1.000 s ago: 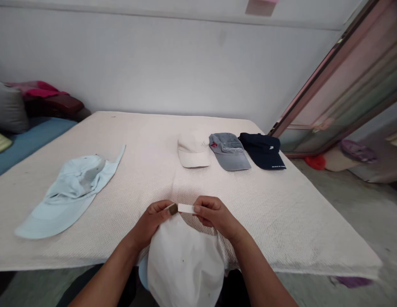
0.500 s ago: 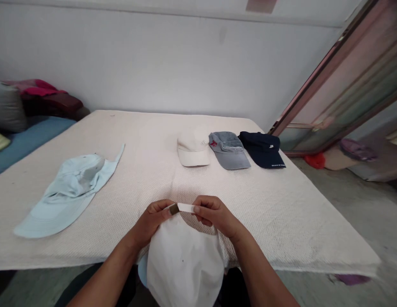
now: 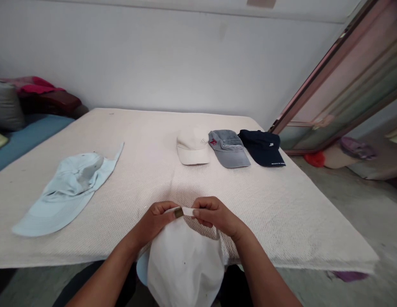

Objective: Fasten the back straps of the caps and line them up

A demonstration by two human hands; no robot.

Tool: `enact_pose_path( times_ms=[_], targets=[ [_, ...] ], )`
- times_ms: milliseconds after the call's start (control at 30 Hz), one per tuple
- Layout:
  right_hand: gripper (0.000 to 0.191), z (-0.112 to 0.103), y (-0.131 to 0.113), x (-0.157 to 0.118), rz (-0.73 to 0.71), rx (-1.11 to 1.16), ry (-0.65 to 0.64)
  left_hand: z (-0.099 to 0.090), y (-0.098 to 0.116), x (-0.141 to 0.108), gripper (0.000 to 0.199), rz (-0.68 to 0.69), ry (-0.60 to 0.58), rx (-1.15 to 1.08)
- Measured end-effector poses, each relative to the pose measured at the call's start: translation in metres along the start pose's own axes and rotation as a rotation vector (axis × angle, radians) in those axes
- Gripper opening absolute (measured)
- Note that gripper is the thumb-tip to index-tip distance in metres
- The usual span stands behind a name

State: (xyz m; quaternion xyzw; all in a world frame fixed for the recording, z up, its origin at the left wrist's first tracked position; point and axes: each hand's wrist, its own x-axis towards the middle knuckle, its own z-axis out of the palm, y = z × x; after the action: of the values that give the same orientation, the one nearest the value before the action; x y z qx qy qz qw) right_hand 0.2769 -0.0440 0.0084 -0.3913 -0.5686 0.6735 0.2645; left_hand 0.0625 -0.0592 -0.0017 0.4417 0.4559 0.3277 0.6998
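Note:
A white baseball cap (image 3: 185, 264) is held at the table's front edge, its back opening facing up and away from me. My left hand (image 3: 158, 219) pinches the cap's back beside a brass-coloured buckle (image 3: 178, 212). Between thumb and fingers, my right hand (image 3: 214, 215) grips the white strap (image 3: 188, 211) that runs into this buckle. A bit of light blue brim shows at the cap's lower left. Out to the left lies a pale blue cap (image 3: 70, 183), crumpled on its side with its strap loose and sticking out.
Toward the back right stand a cream cap (image 3: 192, 147), a grey cap (image 3: 229, 148) and a navy cap (image 3: 261, 147) in a row. They rest on a table with a cream textured cover (image 3: 281, 213). A wall rises behind; a glass-panelled door frame (image 3: 326, 85) is at right.
My left hand and the buckle have shifted slightly right, toward my right hand. Less strap shows between the two hands. The other caps stay in place.

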Motion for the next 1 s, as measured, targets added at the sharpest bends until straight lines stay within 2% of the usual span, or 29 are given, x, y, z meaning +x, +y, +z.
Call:
enact_pose_path(
  times_ms=[267, 467, 633, 867, 1000],
  targets=[
    [0.019, 0.003, 0.001, 0.002, -0.002, -0.039, 0.004, 0.002, -0.004, 0.001, 0.015, -0.01, -0.031, -0.017],
    [0.02, 0.005, 0.001, 0.002, 0.02, -0.04, -0.019, 0.007, 0.002, -0.002, 0.018, -0.053, -0.066, -0.031],
    [0.02, 0.006, 0.002, 0.003, 0.038, -0.004, -0.076, 0.007, 0.003, -0.003, 0.021, -0.095, -0.087, -0.033],
    [0.009, 0.012, -0.001, 0.005, 0.025, 0.13, -0.056, 0.009, 0.002, -0.002, 0.022, -0.09, -0.198, -0.046],
    [0.014, 0.014, -0.004, 0.005, 0.038, 0.21, -0.065, 0.01, 0.001, -0.003, 0.023, -0.101, -0.175, -0.099]
  ],
)
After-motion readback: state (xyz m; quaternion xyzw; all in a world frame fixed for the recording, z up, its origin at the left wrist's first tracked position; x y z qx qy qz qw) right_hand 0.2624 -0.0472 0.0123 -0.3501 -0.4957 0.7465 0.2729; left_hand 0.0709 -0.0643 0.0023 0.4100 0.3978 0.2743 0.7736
